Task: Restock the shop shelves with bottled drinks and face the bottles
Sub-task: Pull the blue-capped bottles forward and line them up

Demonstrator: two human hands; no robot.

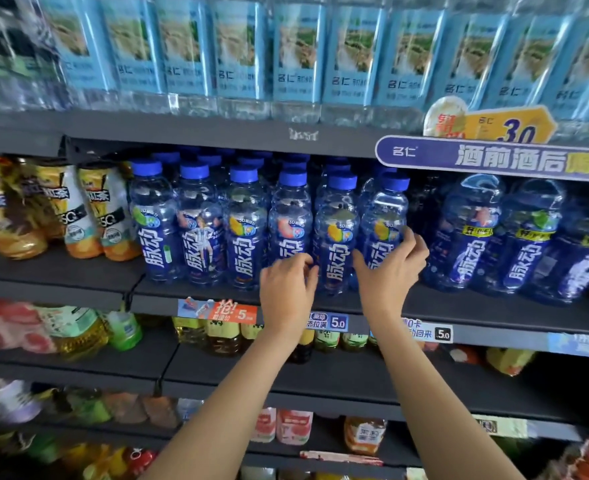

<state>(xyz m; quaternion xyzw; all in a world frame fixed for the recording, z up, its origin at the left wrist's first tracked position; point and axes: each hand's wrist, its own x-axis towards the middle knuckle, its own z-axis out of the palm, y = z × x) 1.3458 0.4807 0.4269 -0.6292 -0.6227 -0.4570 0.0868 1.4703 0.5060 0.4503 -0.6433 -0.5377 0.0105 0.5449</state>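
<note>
A row of blue-capped drink bottles with dark blue labels stands at the front of the middle shelf point(459, 311). My left hand point(288, 289) rests its fingertips on the lower part of one bottle point(291, 220), fourth from the left. My right hand point(390, 271) wraps around the lower half of the rightmost small bottle point(385, 209), thumb on its left side and fingers on its right. Between my hands stands another bottle point(338, 233), untouched. More such bottles fill the rows behind.
Larger blue bottles point(469, 233) stand right of my hands under a purple sign point(494, 157). Orange tea bottles point(109, 209) sit to the left. Light-blue-labelled water bottles point(296, 53) line the shelf above. Price tags point(334, 322) hang on the shelf edge; mixed drinks fill lower shelves.
</note>
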